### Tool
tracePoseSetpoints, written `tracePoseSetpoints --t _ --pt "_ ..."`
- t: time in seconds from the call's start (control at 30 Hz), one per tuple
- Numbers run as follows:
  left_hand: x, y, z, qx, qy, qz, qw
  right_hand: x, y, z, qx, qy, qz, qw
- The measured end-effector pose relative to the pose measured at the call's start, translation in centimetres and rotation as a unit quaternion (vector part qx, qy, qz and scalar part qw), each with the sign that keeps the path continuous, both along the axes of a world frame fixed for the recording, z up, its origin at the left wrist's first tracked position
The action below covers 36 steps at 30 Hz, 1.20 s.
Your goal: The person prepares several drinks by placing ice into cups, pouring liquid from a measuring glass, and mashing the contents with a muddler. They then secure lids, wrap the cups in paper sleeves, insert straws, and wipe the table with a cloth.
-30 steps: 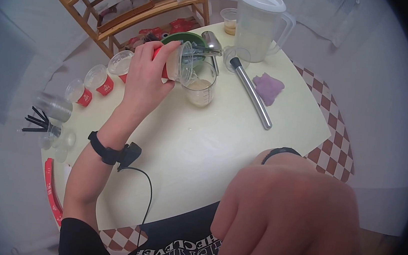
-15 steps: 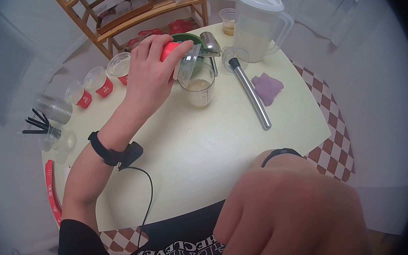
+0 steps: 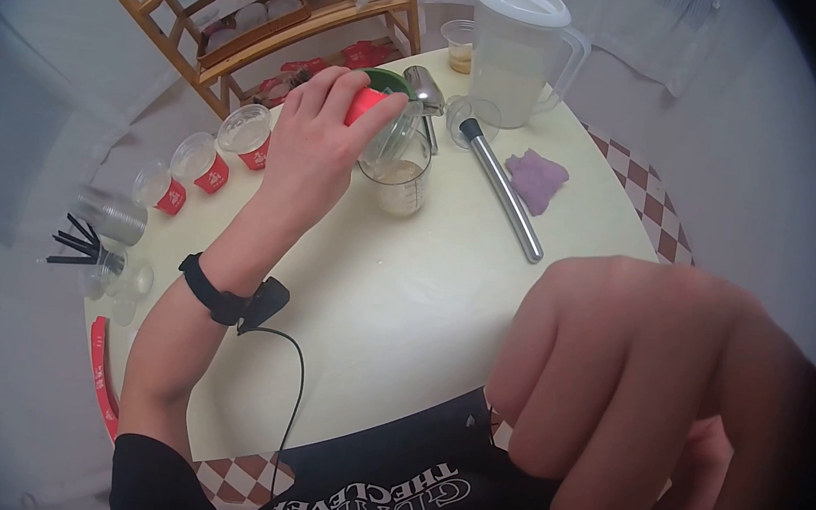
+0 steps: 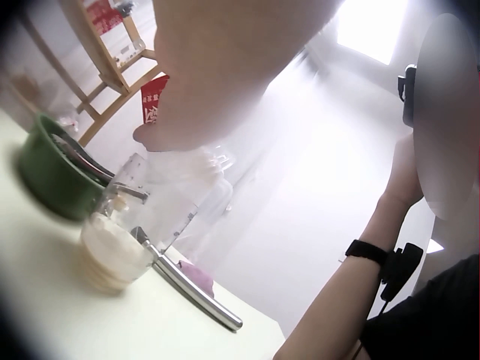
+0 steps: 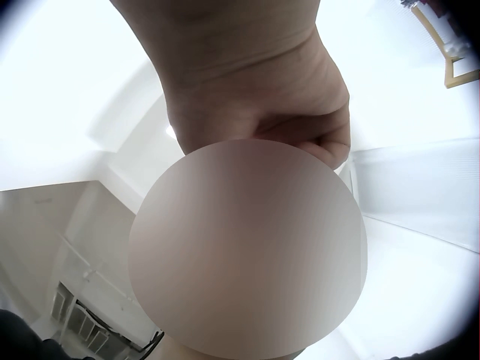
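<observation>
In the head view my left hand (image 3: 310,158) grips a clear plastic cup (image 3: 397,137) with a red label, tipped with its mouth over a clear measuring cup (image 3: 400,197). Pale beige liquid lies in the measuring cup, which stands on the table. From the left wrist, the red label (image 4: 152,97) shows beside the hand, above the measuring cup (image 4: 112,255). My right hand (image 3: 630,381) is raised close to the head camera with its fingers curled. In the right wrist view that hand (image 5: 262,97) is bent in front of a blurred face, its fingertips hidden.
A steel muddler (image 3: 505,201) and a purple cloth (image 3: 537,181) lie right of the measuring cup. Behind stand a lidded pitcher (image 3: 513,66), a steel jigger (image 3: 425,89) and a green bowl (image 3: 387,81). Several red-labelled cups (image 3: 201,169) line the left edge, near black straws (image 3: 77,243).
My left hand has tipped the plastic cup further, its mouth now down at the measuring cup's rim. My right hand has shifted to the right and up in the head view.
</observation>
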<state>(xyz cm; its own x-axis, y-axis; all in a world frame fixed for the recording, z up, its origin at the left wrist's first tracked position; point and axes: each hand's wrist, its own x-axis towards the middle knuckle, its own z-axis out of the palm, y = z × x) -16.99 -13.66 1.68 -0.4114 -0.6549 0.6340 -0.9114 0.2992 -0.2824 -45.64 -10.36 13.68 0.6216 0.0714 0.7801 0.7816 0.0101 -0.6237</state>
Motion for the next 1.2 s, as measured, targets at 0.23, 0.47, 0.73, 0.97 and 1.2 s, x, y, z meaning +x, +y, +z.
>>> tracePoseSetpoints --t 0.23,0.47,0.73,0.97,1.2 --pt "-0.8 0.1 0.4 -0.018 0.046 0.029 0.998 -0.4 -3.6 -0.1 -0.122 -0.027 -0.010 0.992" --pt "-0.6 0.0 -0.3 -0.010 0.020 0.015 1.000 -0.2 -4.2 -1.6 -0.033 -0.048 -0.041 0.997" --pt "-0.1 0.2 -0.9 -0.044 0.062 0.030 0.997 0.6 -5.4 -0.4 -0.098 0.006 -0.049 0.994" --pt "0.6 1.4 -2.3 -0.022 0.201 0.050 0.978 2.0 -3.8 -2.3 -0.034 -0.015 -0.124 0.992" --pt "2.7 6.7 -4.6 0.209 0.641 -0.084 0.734 9.1 -1.9 -4.2 -0.122 0.133 -0.566 0.805"
